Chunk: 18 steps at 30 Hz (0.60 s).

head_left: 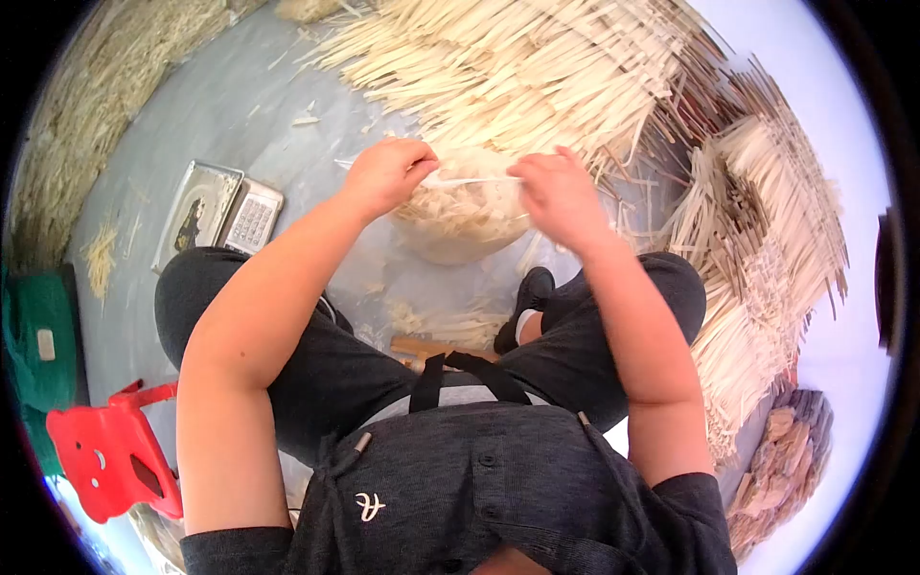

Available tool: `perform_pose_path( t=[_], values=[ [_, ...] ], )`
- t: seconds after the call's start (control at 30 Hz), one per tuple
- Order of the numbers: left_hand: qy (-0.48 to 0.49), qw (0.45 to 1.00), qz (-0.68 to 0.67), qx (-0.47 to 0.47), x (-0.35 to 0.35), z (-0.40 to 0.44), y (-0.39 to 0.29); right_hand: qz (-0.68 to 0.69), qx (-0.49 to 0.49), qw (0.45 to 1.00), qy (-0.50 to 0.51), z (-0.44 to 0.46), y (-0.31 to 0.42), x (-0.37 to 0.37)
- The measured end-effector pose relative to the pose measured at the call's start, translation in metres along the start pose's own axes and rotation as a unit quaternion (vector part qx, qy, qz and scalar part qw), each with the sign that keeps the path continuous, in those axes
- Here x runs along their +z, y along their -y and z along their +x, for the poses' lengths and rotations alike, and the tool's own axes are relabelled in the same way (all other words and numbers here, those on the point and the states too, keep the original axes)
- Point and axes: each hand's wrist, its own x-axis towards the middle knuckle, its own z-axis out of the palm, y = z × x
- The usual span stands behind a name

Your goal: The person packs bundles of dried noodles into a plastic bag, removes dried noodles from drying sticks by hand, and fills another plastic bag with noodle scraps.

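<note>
A clear plastic bag (458,235) stands on the floor between my feet, filled with pale, flat pieces that look like dried slices or shavings. My left hand (388,177) is closed in a pinch at the left of the bag's mouth. On the other side, my right hand (563,199), a little blurred, pinches the right of the mouth. A thin whitish band (474,180) runs taut between my fingers across the top; it looks like the bag's stretched edge. The fingertips partly cover what they grip.
Piles of long pale strips (517,77) lie beyond the bag and along the right (757,240). A digital scale (251,216) with a metal pan stands left. A red plastic chair (110,446) and a green container (48,335) are at lower left. Brownish pieces (781,460) are stacked lower right.
</note>
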Motion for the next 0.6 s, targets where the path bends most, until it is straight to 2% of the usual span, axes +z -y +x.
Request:
perform_pose_path(
  t=[0.07,0.1,0.17,0.23,0.33,0.4,0.5,0.6],
  values=[
    [-0.014,0.997,-0.015,0.072,0.005,-0.001,0.004,-0.009,-0.018,1.0,-0.023,0.011,0.022,0.021],
    [-0.014,0.997,-0.017,0.077,0.008,-0.002,0.002,-0.01,-0.023,0.999,-0.029,0.015,0.03,0.029],
    [-0.038,0.99,-0.006,0.133,0.012,-0.007,-0.002,-0.042,-0.027,0.999,-0.007,0.022,0.032,0.049],
    [-0.028,0.99,0.013,0.138,0.016,-0.008,-0.001,-0.07,-0.031,0.997,0.015,0.025,0.027,0.06],
    [-0.039,0.989,0.025,0.141,0.018,-0.006,-0.008,-0.036,-0.047,0.998,-0.011,0.026,0.023,0.056],
    [-0.059,0.988,0.02,0.14,0.017,-0.003,-0.012,0.037,-0.039,0.997,-0.054,0.025,0.023,0.045],
    [-0.054,0.99,0.028,0.126,0.016,0.005,-0.015,0.014,-0.051,0.996,-0.074,0.019,0.021,0.043],
    [-0.07,0.983,0.022,0.168,0.015,0.006,-0.015,0.008,-0.061,0.992,-0.111,0.02,0.026,0.051]
  ],
)
